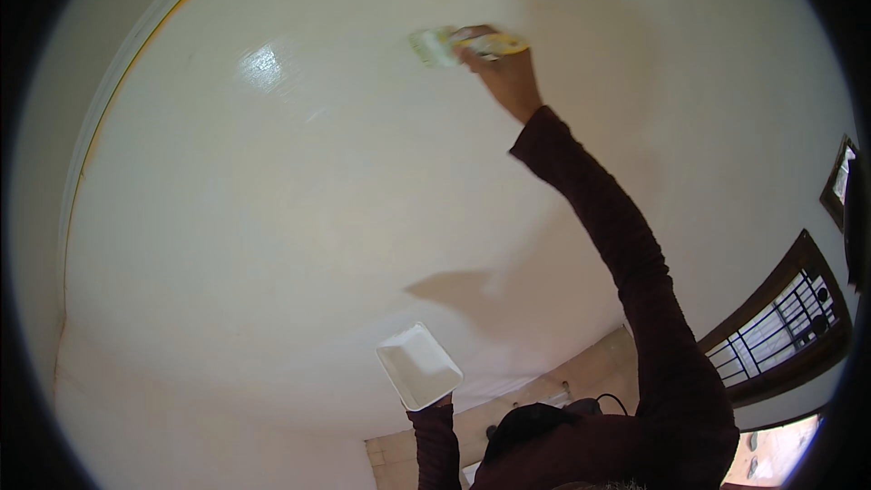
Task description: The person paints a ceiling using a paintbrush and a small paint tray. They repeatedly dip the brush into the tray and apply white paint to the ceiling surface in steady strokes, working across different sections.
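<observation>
High on the pale wall (299, 181), my right hand (490, 45) is closed around the yellow handle of a wide paintbrush (434, 47). The brush's pale bristle end points left and lies at the wall surface; slight motion blurs it. Low down, my left hand (444, 400) holds up a white rectangular plastic tray (419, 365). Its fingers are mostly hidden behind the tray. The tray is tilted toward view, and a whitish inside shows; whether paint lies in it I cannot tell.
A shiny patch (263, 65) shows on the wall left of the brush. White trim (109, 82) with a yellow-orange line borders the wall at the left. A barred window (771, 331) in a dark frame is at the right. Tan floor (590, 367) shows below.
</observation>
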`<state>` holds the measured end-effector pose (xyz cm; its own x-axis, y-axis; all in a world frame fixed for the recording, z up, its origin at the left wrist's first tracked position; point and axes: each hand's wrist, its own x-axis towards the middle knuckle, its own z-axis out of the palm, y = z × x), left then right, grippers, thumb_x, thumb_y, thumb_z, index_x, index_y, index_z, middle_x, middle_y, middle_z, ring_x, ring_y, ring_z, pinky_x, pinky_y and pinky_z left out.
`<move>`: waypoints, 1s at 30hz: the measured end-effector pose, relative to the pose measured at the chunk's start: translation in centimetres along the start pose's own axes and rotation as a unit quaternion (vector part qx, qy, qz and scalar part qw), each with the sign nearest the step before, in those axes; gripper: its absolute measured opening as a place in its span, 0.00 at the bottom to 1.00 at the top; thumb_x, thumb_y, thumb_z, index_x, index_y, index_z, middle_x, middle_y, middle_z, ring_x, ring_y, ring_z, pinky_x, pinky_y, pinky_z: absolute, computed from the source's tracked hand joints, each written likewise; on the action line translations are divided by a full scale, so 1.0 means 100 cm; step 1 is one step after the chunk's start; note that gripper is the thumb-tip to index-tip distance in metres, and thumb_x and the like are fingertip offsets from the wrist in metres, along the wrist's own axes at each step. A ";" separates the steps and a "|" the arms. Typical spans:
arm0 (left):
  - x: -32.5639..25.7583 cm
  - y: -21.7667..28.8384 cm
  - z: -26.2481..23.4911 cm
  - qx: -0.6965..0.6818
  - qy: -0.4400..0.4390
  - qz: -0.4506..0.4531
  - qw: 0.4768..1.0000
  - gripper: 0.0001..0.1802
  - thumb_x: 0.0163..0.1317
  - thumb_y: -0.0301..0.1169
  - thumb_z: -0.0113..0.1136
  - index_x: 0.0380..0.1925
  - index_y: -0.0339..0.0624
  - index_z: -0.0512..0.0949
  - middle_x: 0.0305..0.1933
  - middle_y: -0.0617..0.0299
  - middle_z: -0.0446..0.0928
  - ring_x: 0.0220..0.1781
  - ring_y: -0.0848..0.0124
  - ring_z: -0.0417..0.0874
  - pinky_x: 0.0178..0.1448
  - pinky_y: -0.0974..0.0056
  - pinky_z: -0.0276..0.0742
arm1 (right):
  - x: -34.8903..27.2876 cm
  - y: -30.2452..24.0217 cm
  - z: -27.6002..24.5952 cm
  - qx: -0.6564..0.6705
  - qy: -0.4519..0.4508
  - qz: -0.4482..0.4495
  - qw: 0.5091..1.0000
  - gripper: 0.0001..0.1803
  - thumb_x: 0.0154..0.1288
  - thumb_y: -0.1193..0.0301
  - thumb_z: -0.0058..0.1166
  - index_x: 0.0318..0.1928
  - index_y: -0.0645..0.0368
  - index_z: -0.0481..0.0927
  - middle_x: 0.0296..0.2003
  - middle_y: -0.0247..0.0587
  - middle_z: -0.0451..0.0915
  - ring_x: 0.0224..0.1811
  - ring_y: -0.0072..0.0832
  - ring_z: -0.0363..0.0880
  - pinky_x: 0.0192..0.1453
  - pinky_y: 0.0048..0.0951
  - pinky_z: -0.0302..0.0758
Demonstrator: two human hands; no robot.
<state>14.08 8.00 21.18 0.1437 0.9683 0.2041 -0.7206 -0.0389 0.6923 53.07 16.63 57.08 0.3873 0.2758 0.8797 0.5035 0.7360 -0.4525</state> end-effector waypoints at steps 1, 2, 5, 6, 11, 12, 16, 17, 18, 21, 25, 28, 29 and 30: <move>0.003 -0.006 -0.012 0.060 -0.009 0.013 0.998 0.30 0.73 0.45 0.48 0.71 0.49 0.58 0.65 0.53 0.72 0.61 0.58 0.78 0.61 0.52 0.79 | 0.012 0.008 -0.021 -0.006 0.004 0.013 1.000 0.16 0.63 0.69 0.64 0.49 0.63 0.82 0.35 0.35 0.85 0.35 0.19 0.82 0.38 0.21 0.80; 0.006 -0.008 -0.013 0.167 -0.028 0.047 0.985 0.30 0.73 0.46 0.47 0.71 0.49 0.59 0.65 0.53 0.72 0.61 0.58 0.78 0.62 0.51 0.78 | 0.021 0.015 -0.041 -0.014 0.010 0.026 1.000 0.17 0.64 0.69 0.64 0.50 0.63 0.82 0.36 0.36 0.85 0.36 0.19 0.82 0.37 0.22 0.81; 0.006 -0.002 -0.003 0.471 -0.063 0.147 0.867 0.29 0.74 0.49 0.44 0.70 0.50 0.60 0.66 0.54 0.72 0.61 0.57 0.78 0.64 0.50 0.77 | 0.036 0.027 -0.086 -0.019 0.061 0.055 0.996 0.19 0.63 0.68 0.64 0.52 0.65 0.81 0.41 0.41 0.85 0.38 0.22 0.85 0.37 0.23 0.85; 0.006 0.001 0.000 0.524 -0.070 0.153 0.835 0.29 0.74 0.50 0.43 0.70 0.50 0.60 0.66 0.54 0.71 0.62 0.57 0.77 0.64 0.49 0.76 | 0.039 0.031 -0.098 -0.018 0.074 0.050 0.996 0.20 0.63 0.68 0.64 0.52 0.65 0.81 0.42 0.42 0.85 0.39 0.23 0.85 0.37 0.24 0.85; -0.001 0.005 0.011 -0.083 0.036 -0.042 0.995 0.30 0.74 0.50 0.42 0.70 0.50 0.60 0.67 0.54 0.71 0.63 0.56 0.77 0.66 0.48 0.74 | 0.054 0.046 -0.142 -0.027 0.113 0.047 0.992 0.22 0.62 0.68 0.65 0.53 0.67 0.80 0.43 0.43 0.85 0.41 0.25 0.86 0.38 0.25 0.86; -0.003 0.005 0.014 -0.062 0.029 -0.041 0.997 0.30 0.74 0.49 0.43 0.70 0.49 0.59 0.67 0.54 0.71 0.63 0.56 0.76 0.66 0.48 0.74 | 0.057 0.049 -0.150 -0.031 0.122 0.047 0.991 0.22 0.62 0.68 0.65 0.53 0.67 0.80 0.43 0.43 0.85 0.41 0.25 0.86 0.38 0.25 0.86; -0.003 0.005 0.010 0.009 0.002 -0.036 0.999 0.30 0.74 0.47 0.46 0.71 0.48 0.58 0.66 0.53 0.71 0.64 0.57 0.76 0.66 0.49 0.75 | 0.065 0.062 -0.180 -0.052 0.143 0.042 0.987 0.24 0.61 0.67 0.66 0.54 0.68 0.79 0.44 0.44 0.85 0.42 0.26 0.86 0.40 0.26 0.86; -0.002 0.003 0.004 0.013 -0.002 -0.035 0.999 0.30 0.74 0.46 0.46 0.71 0.48 0.57 0.66 0.53 0.71 0.64 0.57 0.76 0.66 0.49 0.75 | 0.070 0.067 -0.188 -0.066 0.152 0.029 0.986 0.24 0.61 0.66 0.67 0.54 0.67 0.80 0.43 0.44 0.85 0.41 0.26 0.86 0.39 0.26 0.87; -0.004 0.004 0.002 0.018 -0.003 -0.033 0.999 0.30 0.74 0.46 0.46 0.71 0.48 0.57 0.66 0.53 0.71 0.64 0.57 0.76 0.66 0.49 0.75 | 0.076 0.068 -0.197 -0.099 0.157 0.031 0.982 0.23 0.61 0.66 0.66 0.53 0.67 0.80 0.43 0.44 0.85 0.41 0.25 0.86 0.39 0.26 0.87; -0.004 0.004 -0.006 0.096 -0.019 -0.011 0.995 0.30 0.74 0.46 0.46 0.71 0.48 0.58 0.66 0.52 0.70 0.63 0.57 0.76 0.66 0.49 0.75 | 0.090 0.069 -0.226 -0.176 0.193 0.025 0.965 0.22 0.62 0.64 0.66 0.52 0.64 0.82 0.41 0.43 0.86 0.40 0.24 0.86 0.36 0.26 0.87; 0.003 0.008 0.000 0.049 -0.034 -0.028 0.998 0.29 0.74 0.45 0.47 0.69 0.47 0.59 0.65 0.53 0.71 0.62 0.56 0.77 0.66 0.49 0.75 | 0.088 0.076 -0.233 -0.233 0.286 -0.078 0.926 0.13 0.62 0.63 0.63 0.45 0.53 0.85 0.38 0.38 0.87 0.37 0.29 0.87 0.44 0.30 0.81; 0.004 0.004 -0.003 0.000 -0.033 -0.030 0.999 0.28 0.73 0.46 0.47 0.68 0.47 0.61 0.64 0.53 0.72 0.62 0.55 0.77 0.66 0.49 0.75 | 0.071 0.081 -0.194 -0.290 0.270 -0.142 0.907 0.12 0.61 0.70 0.67 0.46 0.53 0.84 0.43 0.36 0.87 0.45 0.28 0.86 0.52 0.29 0.79; 0.005 0.002 -0.006 0.032 -0.038 -0.018 0.999 0.28 0.73 0.47 0.47 0.68 0.47 0.62 0.64 0.54 0.73 0.62 0.54 0.77 0.66 0.49 0.75 | 0.060 0.073 -0.174 -0.325 0.240 -0.146 0.903 0.13 0.60 0.71 0.67 0.46 0.53 0.83 0.45 0.35 0.85 0.47 0.34 0.85 0.53 0.31 0.79; 0.006 0.001 -0.005 0.133 -0.028 0.004 0.991 0.29 0.73 0.48 0.47 0.68 0.47 0.63 0.63 0.54 0.73 0.61 0.54 0.77 0.65 0.49 0.75 | 0.052 0.063 -0.155 -0.343 0.224 -0.151 0.900 0.13 0.60 0.71 0.66 0.46 0.53 0.83 0.46 0.34 0.84 0.48 0.36 0.84 0.53 0.32 0.79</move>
<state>13.70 8.66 21.02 0.1807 0.9529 0.2434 -0.5187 -0.1180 0.8468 70.20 13.15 56.56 0.3489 -0.2629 0.8995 0.9363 0.1386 -0.3227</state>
